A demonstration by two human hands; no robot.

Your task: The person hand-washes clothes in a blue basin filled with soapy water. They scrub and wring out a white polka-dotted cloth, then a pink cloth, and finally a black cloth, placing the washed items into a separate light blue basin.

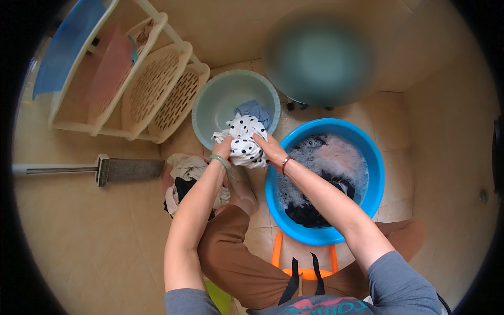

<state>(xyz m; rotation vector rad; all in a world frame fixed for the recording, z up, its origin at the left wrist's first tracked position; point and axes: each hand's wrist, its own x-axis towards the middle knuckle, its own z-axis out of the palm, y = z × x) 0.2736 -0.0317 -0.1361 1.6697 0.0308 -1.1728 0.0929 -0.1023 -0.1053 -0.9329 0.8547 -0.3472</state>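
Observation:
Between my hands is a bunched white cloth with black polka dots (245, 137). My left hand (222, 149) grips its left side, and my right hand (270, 149) grips its right side, thumb on top. The cloth is held over the near rim of a pale green basin (210, 107). Inside that basin lies a crumpled blue-grey cloth (254, 112), partly behind the dotted one. At my right forearm stands a bright blue tub (375, 184) of sudsy water, with a pink cloth (336, 152) and dark clothes (310, 214) soaking in it.
A pile of beige and black clothes (186, 170) lies left of my leg. A cream slatted rack (152, 79) stands at the upper left. On the left is a flat mop (128, 171). A blurred teal round object (320, 60) is at the back. Beneath me is an orange stool (277, 249).

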